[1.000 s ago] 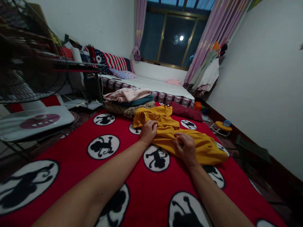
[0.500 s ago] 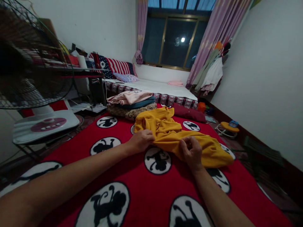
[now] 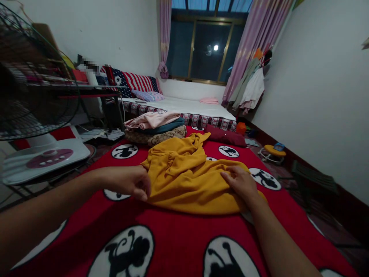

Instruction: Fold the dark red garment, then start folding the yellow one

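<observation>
A mustard-yellow garment [image 3: 184,188] with a gathered seam lies crumpled across the red blanket [image 3: 178,242]. At its left edge, my left hand [image 3: 134,182] is closed, with the fingers curled down on the cloth. My right hand [image 3: 242,184] rests on the garment's right part, its thumb and fingers apart and lying on the fabric. Beyond the garment, at the back left of the blanket, is a stack of folded clothes [image 3: 155,127] in pink, teal and patterned brown. A folded dark red cloth [image 3: 226,136] lies at the back right.
A fan [image 3: 37,100] stands close on the left, beside a cluttered desk [image 3: 95,87]. A bed [image 3: 184,105] is under the window at the back. On the right are a small yellow stool [image 3: 273,151], a dark folding stool [image 3: 314,177] and hanging clothes [image 3: 252,90].
My left hand has moved left and toward me, and the yellow garment is spread wider, its near edge lower. My right hand's pinch has loosened and it now lies on the cloth.
</observation>
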The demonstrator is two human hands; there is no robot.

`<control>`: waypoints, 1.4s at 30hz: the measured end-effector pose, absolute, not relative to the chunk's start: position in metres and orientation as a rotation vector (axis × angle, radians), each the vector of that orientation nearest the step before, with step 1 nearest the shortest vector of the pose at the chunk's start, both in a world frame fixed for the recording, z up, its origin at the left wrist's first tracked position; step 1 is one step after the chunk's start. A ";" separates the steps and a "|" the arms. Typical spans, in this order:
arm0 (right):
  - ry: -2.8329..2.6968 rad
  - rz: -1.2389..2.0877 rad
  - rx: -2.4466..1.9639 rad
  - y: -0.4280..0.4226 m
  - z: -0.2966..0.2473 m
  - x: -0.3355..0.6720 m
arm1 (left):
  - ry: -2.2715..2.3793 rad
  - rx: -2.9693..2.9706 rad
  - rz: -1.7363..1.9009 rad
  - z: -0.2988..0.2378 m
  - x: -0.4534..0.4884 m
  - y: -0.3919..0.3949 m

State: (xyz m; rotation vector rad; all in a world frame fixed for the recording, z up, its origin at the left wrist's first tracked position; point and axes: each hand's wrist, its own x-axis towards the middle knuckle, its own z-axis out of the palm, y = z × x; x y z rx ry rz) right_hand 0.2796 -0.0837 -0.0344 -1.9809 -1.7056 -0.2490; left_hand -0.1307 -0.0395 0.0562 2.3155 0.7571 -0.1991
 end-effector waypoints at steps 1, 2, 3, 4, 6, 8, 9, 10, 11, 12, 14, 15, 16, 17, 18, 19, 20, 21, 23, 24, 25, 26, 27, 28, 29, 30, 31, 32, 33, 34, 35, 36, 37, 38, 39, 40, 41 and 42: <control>-1.742 -0.257 -1.986 -0.083 -0.036 0.278 | 0.806 2.332 -0.100 0.052 -0.128 -0.034; -1.773 -0.282 -1.980 -0.083 -0.038 0.276 | 0.864 2.382 0.071 0.047 -0.124 -0.028; -1.793 -0.318 -1.971 -0.083 -0.040 0.275 | 0.929 2.448 0.274 0.043 -0.119 -0.021; -1.799 -0.353 -1.961 -0.082 -0.042 0.274 | 0.994 2.517 0.464 0.038 -0.112 -0.013; -1.789 -0.400 -1.939 -0.081 -0.046 0.273 | 1.118 2.652 0.709 0.027 -0.097 0.004; -1.766 -0.417 -1.918 -0.080 -0.050 0.273 | 1.223 2.760 0.722 0.018 -0.083 0.018; -1.757 -0.411 -1.905 -0.080 -0.051 0.274 | 1.260 2.797 0.659 0.015 -0.077 0.022; -1.745 -0.402 -1.885 -0.079 -0.052 0.275 | 1.282 2.823 0.582 0.014 -0.071 0.023; -1.729 -0.393 -1.855 -0.079 -0.053 0.276 | 1.284 2.843 0.520 0.016 -0.067 0.021; -1.709 -0.387 -1.816 -0.079 -0.052 0.276 | 1.266 2.859 0.490 0.020 -0.062 0.015; -1.668 -0.404 -1.710 -0.080 -0.048 0.274 | 1.138 2.892 0.481 0.034 -0.057 -0.007; -1.658 -0.423 -1.646 -0.081 -0.045 0.272 | 1.024 2.906 0.480 0.043 -0.056 -0.023; -1.662 -0.440 -1.584 -0.082 -0.041 0.268 | 0.869 2.915 0.420 0.052 -0.055 -0.042; -1.674 -0.452 -1.528 -0.084 -0.037 0.264 | 0.697 2.917 0.331 0.060 -0.056 -0.061; -1.694 -0.452 -1.484 -0.084 -0.033 0.259 | 0.519 2.899 0.207 0.067 -0.057 -0.081; -1.723 -0.439 -1.454 -0.085 -0.030 0.253 | 0.374 2.860 0.072 0.071 -0.059 -0.099; -1.754 -0.419 -1.439 -0.085 -0.028 0.247 | 0.262 2.821 -0.020 0.073 -0.062 -0.114; -1.788 -0.395 -1.433 -0.084 -0.026 0.240 | 0.189 2.794 -0.075 0.074 -0.065 -0.126; -1.867 -0.350 -1.429 -0.080 -0.027 0.229 | 0.119 2.732 -0.167 0.071 -0.070 -0.139; -1.909 -0.332 -1.421 -0.077 -0.029 0.223 | 0.119 2.676 -0.228 0.069 -0.073 -0.141; -1.953 -0.321 -1.409 -0.073 -0.032 0.218 | 0.140 2.595 -0.303 0.068 -0.075 -0.138; -2.001 -0.313 -1.395 -0.069 -0.035 0.214 | 0.177 2.493 -0.375 0.068 -0.076 -0.133; -2.052 -0.306 -1.382 -0.065 -0.038 0.210 | 0.238 2.395 -0.423 0.067 -0.078 -0.126; -2.102 -0.302 -1.375 -0.062 -0.041 0.207 | 0.327 2.333 -0.419 0.066 -0.078 -0.117; -2.143 -0.299 -1.375 -0.060 -0.043 0.204 | 0.450 2.322 -0.348 0.064 -0.079 -0.106; -2.169 -0.293 -1.382 -0.058 -0.045 0.203 | 0.599 2.359 -0.214 0.060 -0.079 -0.094; -2.171 -0.285 -1.393 -0.057 -0.045 0.202 | 0.764 2.424 -0.028 0.055 -0.079 -0.081; -2.141 -0.274 -1.403 -0.058 -0.044 0.201 | 0.934 2.493 0.185 0.048 -0.079 -0.067; -2.076 -0.261 -1.406 -0.059 -0.041 0.202 | 1.078 2.546 0.388 0.039 -0.080 -0.053; -1.976 -0.248 -1.395 -0.061 -0.037 0.203 | 1.183 2.580 0.537 0.030 -0.080 -0.040; -1.849 -0.241 -1.362 -0.065 -0.030 0.204 | 1.256 2.592 0.613 0.020 -0.080 -0.029; -1.711 -0.236 -1.311 -0.070 -0.022 0.206 | 1.315 2.596 0.646 0.012 -0.080 -0.019; -1.572 -0.233 -1.251 -0.076 -0.013 0.206 | 1.373 2.597 0.646 0.004 -0.080 -0.011; -1.446 -0.224 -1.190 -0.083 -0.002 0.206 | 1.434 2.595 0.628 -0.001 -0.079 -0.005; -1.343 -0.206 -1.139 -0.092 0.009 0.205 | 1.500 2.586 0.608 -0.006 -0.078 -0.001; -1.278 -0.171 -1.109 -0.101 0.020 0.203 | 1.550 2.575 0.588 -0.009 -0.077 0.002; -1.264 -0.106 -1.104 -0.111 0.030 0.201 | 1.565 2.564 0.571 -0.010 -0.076 0.004; -1.316 0.006 -1.121 -0.122 0.040 0.197 | 1.546 2.558 0.559 -0.012 -0.075 0.005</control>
